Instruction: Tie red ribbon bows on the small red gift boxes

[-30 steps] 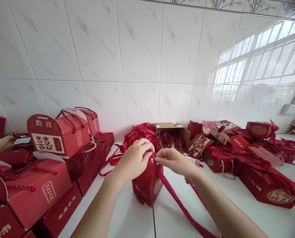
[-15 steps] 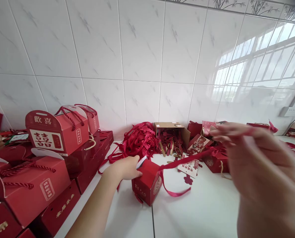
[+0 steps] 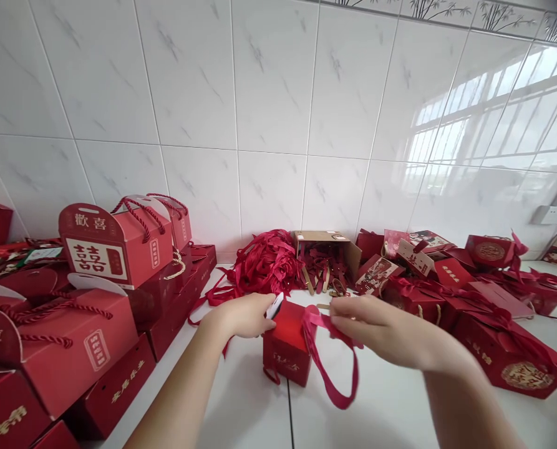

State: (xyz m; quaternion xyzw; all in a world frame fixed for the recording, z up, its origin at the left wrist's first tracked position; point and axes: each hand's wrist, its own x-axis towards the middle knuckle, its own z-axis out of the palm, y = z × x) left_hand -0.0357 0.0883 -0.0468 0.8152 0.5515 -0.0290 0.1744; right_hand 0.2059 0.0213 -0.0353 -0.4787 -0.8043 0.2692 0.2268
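Box [image 3: 287, 349] of red colour stands upright on the desk [image 3: 376, 411], in the lower middle of the frame, and carries gold writing on its front. Left hand [image 3: 246, 317] has hold of the box at its upper left edge; the thumb lies against this edge, while the other fingers are partly hidden, so I cannot tell how much they bend. A white piece [image 3: 274, 306], too small to tell what it is, shows just beside the thumb. Right hand [image 3: 367, 318] is to the right of the box, nearly closed, and it pinches a red ribbon [image 3: 341, 400] between thumb and fingers. The ribbon touches the upper right edge of the box, and one long loop of it hangs down between the box and the right hand.

Behind the box, near the middle of the frame, lies a pile [image 3: 266, 262] of loose ribbons. Just beside it, to the right, a carton [image 3: 319, 236] with open front contains many small dark red pieces. At the left of the frame, handled boxes [image 3: 142, 259] are stacked in several layers. At the right, tied boxes [image 3: 488, 355] with bows lie near printed cards [image 3: 376, 274]. White tiles [image 3: 189, 81] cover the wall above everything.
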